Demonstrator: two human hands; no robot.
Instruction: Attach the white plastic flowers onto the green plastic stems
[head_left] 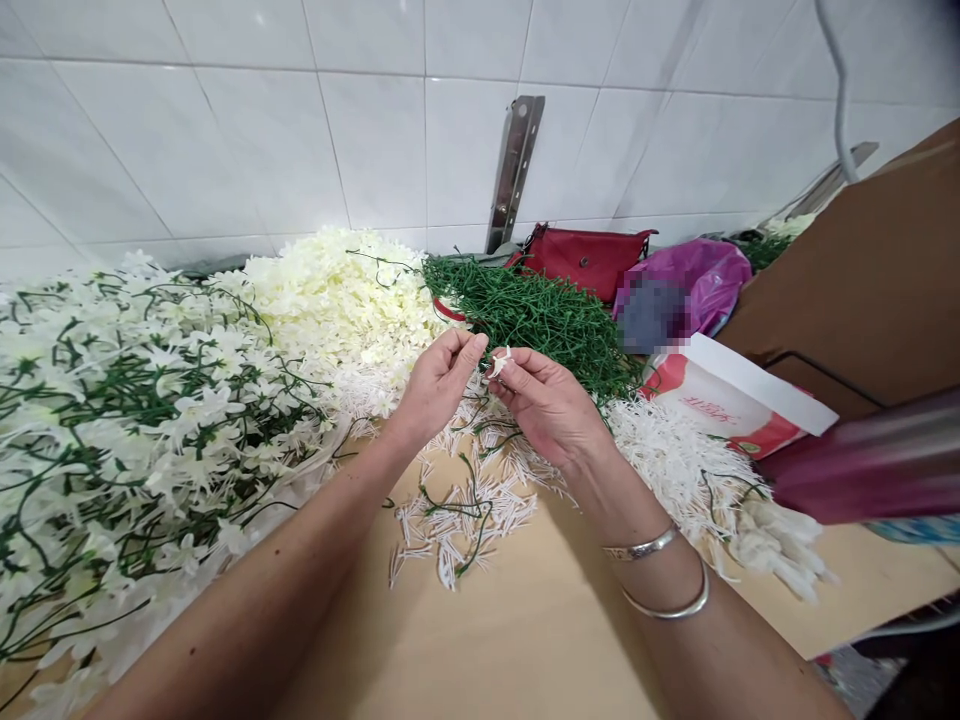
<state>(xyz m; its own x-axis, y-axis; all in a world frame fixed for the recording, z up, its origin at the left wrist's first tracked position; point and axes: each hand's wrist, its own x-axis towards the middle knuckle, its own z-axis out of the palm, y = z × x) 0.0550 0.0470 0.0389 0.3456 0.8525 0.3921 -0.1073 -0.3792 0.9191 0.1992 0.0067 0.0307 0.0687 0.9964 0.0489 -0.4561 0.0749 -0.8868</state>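
Note:
Over the middle of the table, my two hands are close together. My right hand (pixel 551 400) is closed, its fingertips pinching a small white artificial flower piece (pixel 501 362). Just left of it, my left hand (pixel 446 380) is closed with thumb pressed on the fingers; whatever lies between them is hidden. Under the hands are loose white flower pieces (pixel 480 515) like thin stamens, with a few green stems (pixel 480 505) among them. Behind the hands rises a heap of green plastic stems (pixel 532 315). Left of that lies a pile of cream-white petals (pixel 345 295).
White flowers on green stems (pixel 165 420) cover the left side. At right are more white stamen pieces (pixel 667 440), a red and white box (pixel 735 400), a purple plastic bag (pixel 709 270) and brown cardboard (pixel 862 270). A red purse (pixel 585 260) rests against the tiled wall (pixel 375 140).

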